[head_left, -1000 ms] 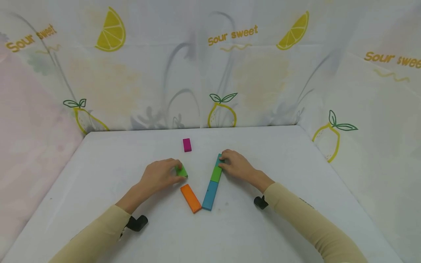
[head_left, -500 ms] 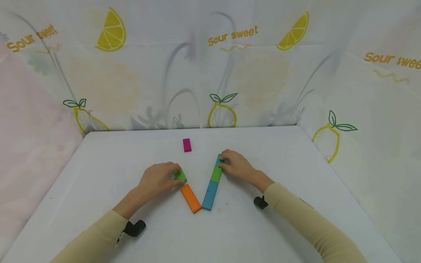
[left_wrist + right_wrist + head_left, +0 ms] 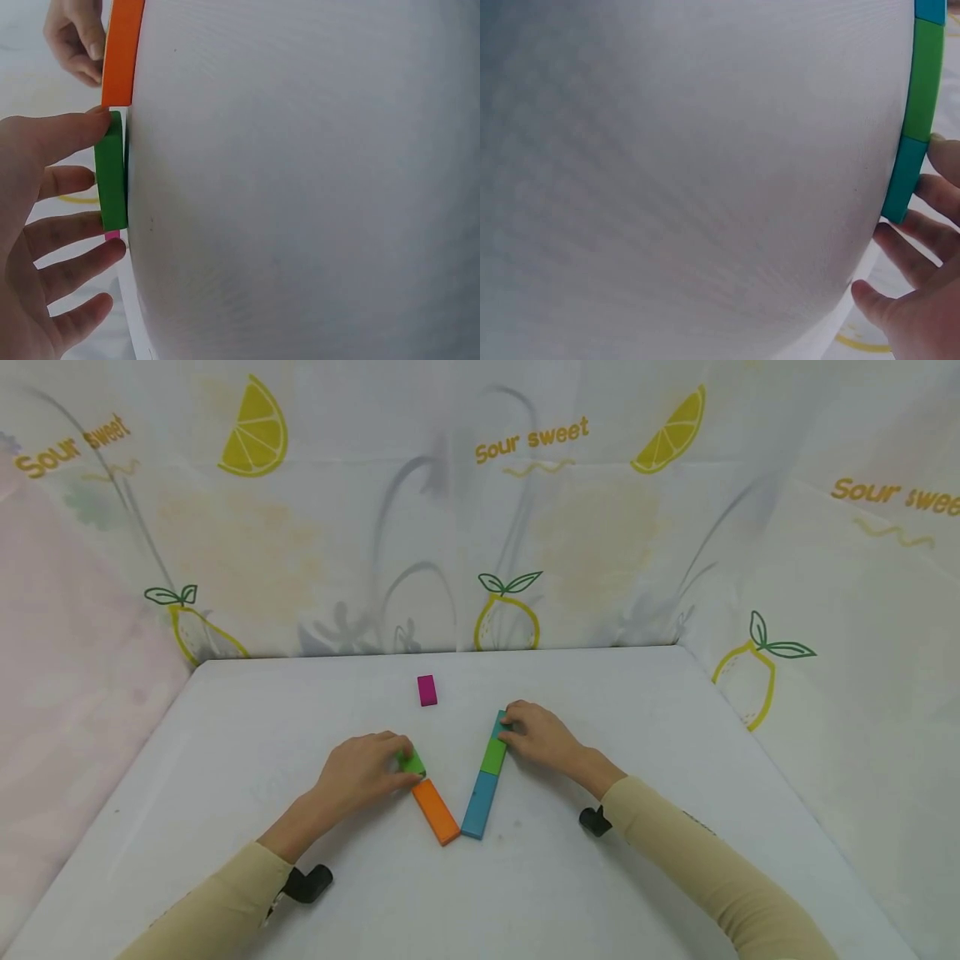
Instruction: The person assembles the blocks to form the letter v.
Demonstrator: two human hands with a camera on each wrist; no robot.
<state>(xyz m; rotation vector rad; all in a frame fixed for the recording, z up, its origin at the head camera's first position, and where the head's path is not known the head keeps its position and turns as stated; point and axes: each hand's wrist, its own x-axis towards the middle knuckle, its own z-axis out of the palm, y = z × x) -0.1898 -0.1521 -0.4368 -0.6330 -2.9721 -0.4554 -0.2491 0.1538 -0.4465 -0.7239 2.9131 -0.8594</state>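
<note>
My left hand [image 3: 363, 768] pinches a green wooden block [image 3: 411, 763] between thumb and fingers. In the left wrist view that green block [image 3: 111, 176] lies end-on to the orange block [image 3: 121, 56], a slim gap between them. My right hand [image 3: 543, 735] holds the small teal block [image 3: 498, 722] at the far end of a straight row. In the right wrist view, the thumb is by the seam between this teal block [image 3: 904, 180] and a green one [image 3: 924, 82]. A longer blue block [image 3: 479, 806] forms the row's near end, meeting the orange block in a V.
A small magenta block [image 3: 427, 691] lies on the white table [image 3: 570, 893] beyond the V. Behind the table hangs a cloth backdrop [image 3: 337, 527] printed with lemons. Black wrist cameras stick out below both sleeves.
My left hand has drawn the green block toward the orange one, narrowing the gap, then stays nearly still over the last half second. The right hand and its row have not moved.
</note>
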